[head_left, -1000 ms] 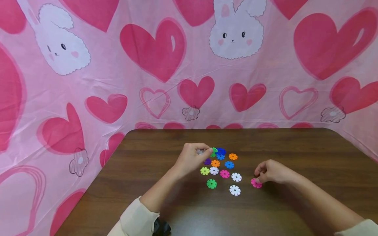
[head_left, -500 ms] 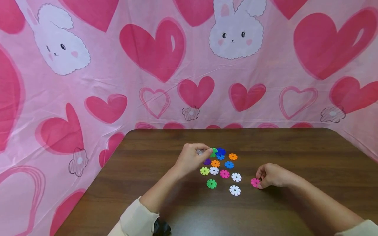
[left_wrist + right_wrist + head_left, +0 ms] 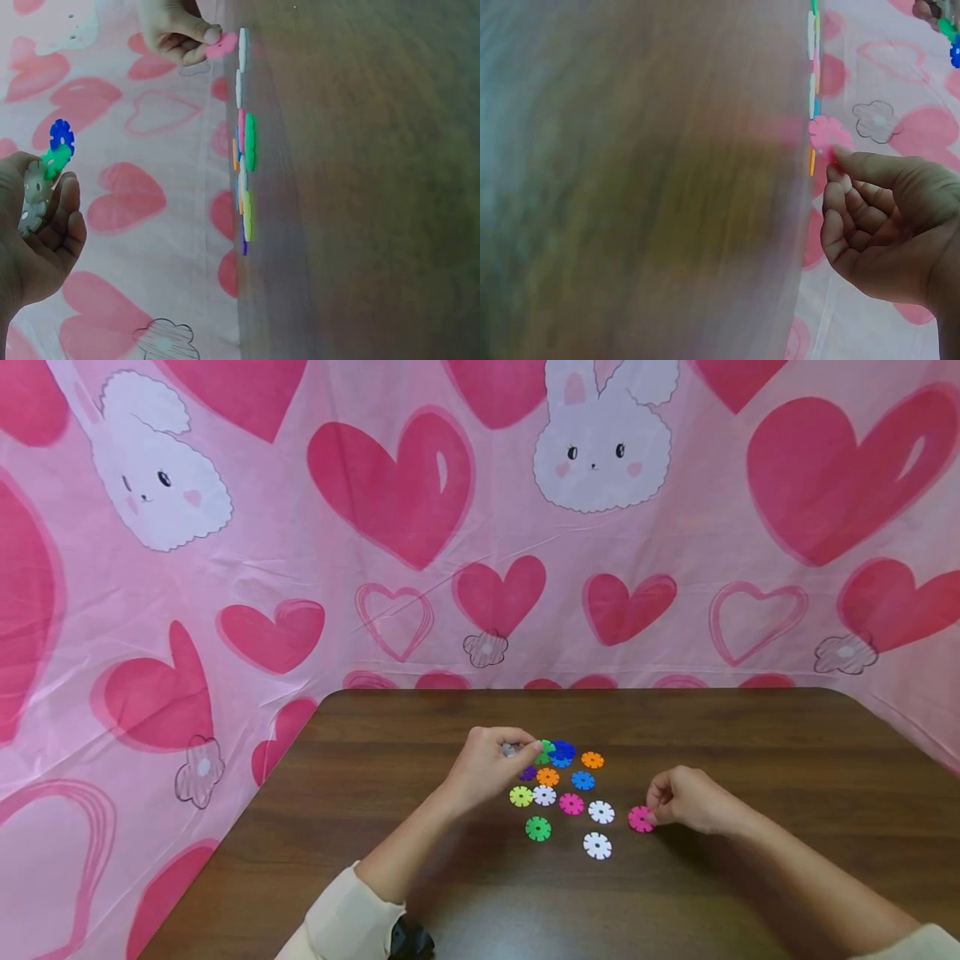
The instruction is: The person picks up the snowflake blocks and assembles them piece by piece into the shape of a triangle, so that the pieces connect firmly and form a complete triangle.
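Observation:
My left hand (image 3: 491, 764) grips a joined chain of notched plastic discs above the table. In the left wrist view the chain runs from greyish discs (image 3: 35, 191) within the fingers to a green disc (image 3: 56, 160) and a blue disc (image 3: 62, 136) at its free end. Between thumb and fingertips, my right hand (image 3: 690, 800) pinches a pink notched disc (image 3: 641, 819). The right wrist view shows this pink disc (image 3: 830, 133) raised off the table. Loose discs lie between the hands, the nearest to the right hand being a white disc (image 3: 601, 812).
Several flat discs lie on the brown table (image 3: 315, 860), among them a green disc (image 3: 537, 829), a yellow-green disc (image 3: 521, 797), an orange disc (image 3: 592, 760) and a blue disc (image 3: 582, 780). A pink cloth (image 3: 405, 527) with hearts and rabbits hangs behind the table.
My right hand has lifted the pink disc from the table and shifted it slightly left. The left hand stays almost still with its chain.

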The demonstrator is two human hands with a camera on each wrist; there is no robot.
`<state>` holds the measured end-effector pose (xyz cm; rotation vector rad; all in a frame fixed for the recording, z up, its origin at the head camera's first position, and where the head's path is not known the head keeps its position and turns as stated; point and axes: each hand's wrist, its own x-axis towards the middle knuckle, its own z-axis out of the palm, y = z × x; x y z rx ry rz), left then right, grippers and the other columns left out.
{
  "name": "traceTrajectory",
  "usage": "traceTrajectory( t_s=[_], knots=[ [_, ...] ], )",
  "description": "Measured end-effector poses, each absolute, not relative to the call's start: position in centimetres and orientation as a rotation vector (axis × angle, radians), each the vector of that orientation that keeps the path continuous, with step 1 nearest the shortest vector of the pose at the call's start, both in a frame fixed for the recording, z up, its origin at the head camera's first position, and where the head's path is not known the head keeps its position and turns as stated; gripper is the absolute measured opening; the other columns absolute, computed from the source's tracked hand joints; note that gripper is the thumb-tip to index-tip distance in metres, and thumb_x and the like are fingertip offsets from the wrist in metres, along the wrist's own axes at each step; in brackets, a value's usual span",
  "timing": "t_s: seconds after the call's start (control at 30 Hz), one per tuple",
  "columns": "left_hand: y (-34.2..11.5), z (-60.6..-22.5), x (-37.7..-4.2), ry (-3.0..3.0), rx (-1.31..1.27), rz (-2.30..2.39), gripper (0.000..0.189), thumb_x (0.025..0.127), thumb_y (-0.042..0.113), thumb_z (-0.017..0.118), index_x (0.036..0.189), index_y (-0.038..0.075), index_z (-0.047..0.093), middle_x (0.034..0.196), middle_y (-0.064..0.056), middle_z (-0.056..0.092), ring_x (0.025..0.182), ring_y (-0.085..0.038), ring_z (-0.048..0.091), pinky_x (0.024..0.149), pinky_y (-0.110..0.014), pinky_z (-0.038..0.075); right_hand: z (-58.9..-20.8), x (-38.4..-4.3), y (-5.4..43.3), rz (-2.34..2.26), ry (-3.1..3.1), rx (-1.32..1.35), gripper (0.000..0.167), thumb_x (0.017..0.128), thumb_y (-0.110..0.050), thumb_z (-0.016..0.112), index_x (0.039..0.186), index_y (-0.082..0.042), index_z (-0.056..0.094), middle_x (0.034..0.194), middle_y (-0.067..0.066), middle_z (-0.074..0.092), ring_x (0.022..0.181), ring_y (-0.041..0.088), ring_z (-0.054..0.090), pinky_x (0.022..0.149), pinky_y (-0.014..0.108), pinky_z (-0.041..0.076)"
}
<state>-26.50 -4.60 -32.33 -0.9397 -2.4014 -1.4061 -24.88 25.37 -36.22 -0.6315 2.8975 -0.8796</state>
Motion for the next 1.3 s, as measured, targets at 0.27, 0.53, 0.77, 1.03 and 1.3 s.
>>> traceTrajectory(
  t_s=[0.27, 0.53, 0.77, 1.03, 1.3],
  knots=[
    [-4.5, -32.7, -26.5, -2.407, -0.939, -1.398, 0.016, 0.089, 0.018, 0.063, 0.090, 0.004, 0.072, 0.079, -0.001, 0.069, 0.060, -0.006, 0.058, 0.055, -0.024, 0.052, -35.6, -25.1, 24.4, -1.083, 3.009, -0.500, 0.013, 0.075, -0.013, 0.076, 0.071, -0.010, 0.064, 0.063, -0.004, 0.056, 0.058, 0.012, 0.046, 0.050, 0.024, 0.039],
    [-4.4, -33.0, -26.6, -2.411, -0.948, -1.386, 0.015, 0.088, 0.017, 0.064, 0.089, 0.005, 0.072, 0.074, 0.000, 0.067, 0.057, -0.006, 0.056, 0.052, -0.024, 0.051, -34.5, -24.5, 22.8, -1.293, 3.090, -0.418, 0.014, 0.080, -0.021, 0.073, 0.081, -0.009, 0.067, 0.071, 0.000, 0.062, 0.066, 0.017, 0.050, 0.054, 0.024, 0.043],
    [-4.4, -33.1, -26.6, -2.427, -0.950, -1.398, 0.016, 0.088, 0.018, 0.064, 0.089, 0.005, 0.073, 0.074, 0.001, 0.067, 0.059, -0.010, 0.058, 0.053, -0.025, 0.052, -33.8, -24.0, 21.0, -1.559, 3.032, -0.425, 0.018, 0.082, -0.020, 0.071, 0.084, -0.003, 0.067, 0.075, 0.007, 0.065, 0.065, 0.017, 0.050, 0.053, 0.024, 0.043],
    [-4.2, -33.4, -26.6, -2.429, -0.978, -1.430, 0.018, 0.089, 0.020, 0.063, 0.090, 0.004, 0.072, 0.073, -0.002, 0.067, 0.062, -0.019, 0.060, 0.054, -0.025, 0.052, -33.8, -24.1, 19.7, -1.791, 2.906, -0.467, 0.016, 0.082, -0.012, 0.071, 0.086, 0.002, 0.065, 0.074, 0.005, 0.065, 0.066, 0.019, 0.053, 0.055, 0.024, 0.045],
    [-4.2, -33.3, -26.5, -2.412, -0.991, -1.460, 0.018, 0.089, 0.019, 0.063, 0.090, 0.004, 0.072, 0.073, -0.001, 0.067, 0.062, -0.021, 0.062, 0.054, -0.025, 0.052, -34.0, -24.3, 19.3, -1.800, 2.882, -0.505, 0.015, 0.081, -0.011, 0.072, 0.086, 0.002, 0.065, 0.072, 0.004, 0.064, 0.063, 0.014, 0.051, 0.053, 0.024, 0.043]
  ],
)
